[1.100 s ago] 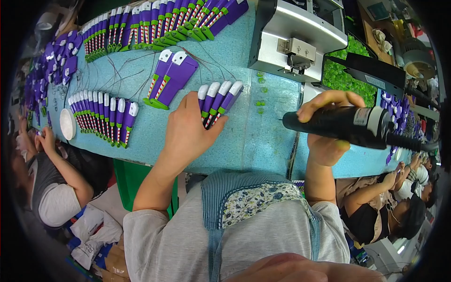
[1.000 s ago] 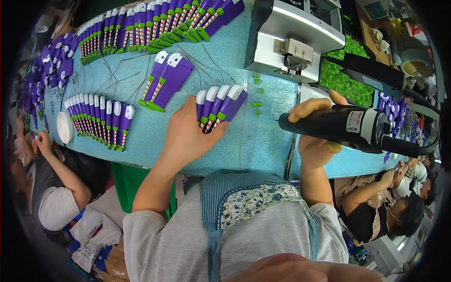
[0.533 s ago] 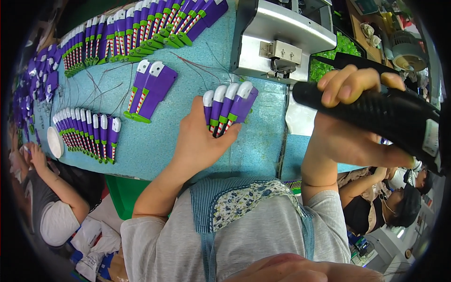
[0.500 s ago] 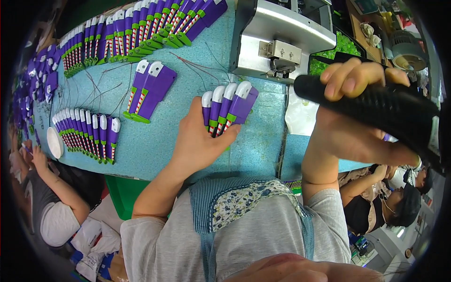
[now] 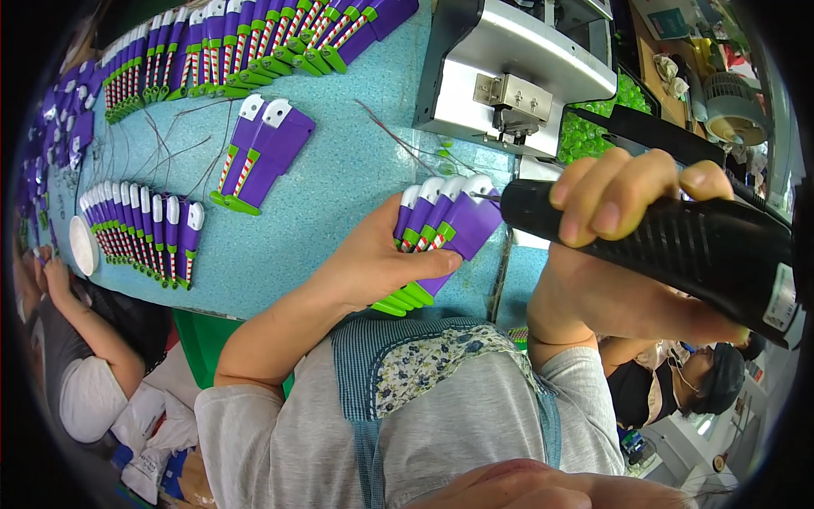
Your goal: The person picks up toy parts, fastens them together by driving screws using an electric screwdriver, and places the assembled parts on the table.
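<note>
My left hand presses flat on a fan of purple toy parts lying on the blue table. My right hand grips a fat black tool, its tip touching the parts.

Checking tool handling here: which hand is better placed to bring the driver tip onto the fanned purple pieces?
Right. The right hand already grips the black driver, its tip beside the fanned purple pieces. The left hand is pressing them flat.
</note>
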Motion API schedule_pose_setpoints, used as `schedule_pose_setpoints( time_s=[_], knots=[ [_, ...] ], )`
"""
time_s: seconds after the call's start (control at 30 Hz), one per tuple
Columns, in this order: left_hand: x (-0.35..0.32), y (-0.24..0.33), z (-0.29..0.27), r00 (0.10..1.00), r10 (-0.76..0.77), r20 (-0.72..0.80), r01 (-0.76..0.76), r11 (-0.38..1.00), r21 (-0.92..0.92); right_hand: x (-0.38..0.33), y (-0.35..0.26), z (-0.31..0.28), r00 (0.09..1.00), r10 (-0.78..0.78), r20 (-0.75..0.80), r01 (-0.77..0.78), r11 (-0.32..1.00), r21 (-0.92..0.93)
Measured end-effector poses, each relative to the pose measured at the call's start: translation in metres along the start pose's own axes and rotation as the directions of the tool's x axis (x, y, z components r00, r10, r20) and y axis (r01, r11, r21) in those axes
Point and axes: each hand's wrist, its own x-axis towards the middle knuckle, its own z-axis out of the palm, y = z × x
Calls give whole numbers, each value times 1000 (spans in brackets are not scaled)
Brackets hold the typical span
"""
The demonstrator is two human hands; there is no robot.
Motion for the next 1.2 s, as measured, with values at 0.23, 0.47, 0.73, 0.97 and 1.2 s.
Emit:
schedule_pose_setpoints(
  time_s=[0.23, 0.47, 0.73, 0.97, 1.2],
  knots=[
    [4, 0, 3, 997, -45, 65, 50, 995, -81, -11, 6, 4, 991, 31, -128, -40, 997, -67],
    [10, 2, 4, 998, -41, 46, 45, 996, -73, 2, 6, -7, 997, 32, -74, -34, 999, -23],
    [11, 0, 4, 998, -22, 54, 27, 996, -84, 18, 18, -26, 999, -38, -23, 38, 999, -21],
    [8, -1, 6, 995, -72, 62, 75, 996, -48, -7, 8, 4, 990, 93, -111, -89, 995, 37],
    [11, -1, 7, 997, -37, 71, 40, 998, -53, -14, 14, -4, 992, 81, -102, -84, 996, -26]
  ],
)
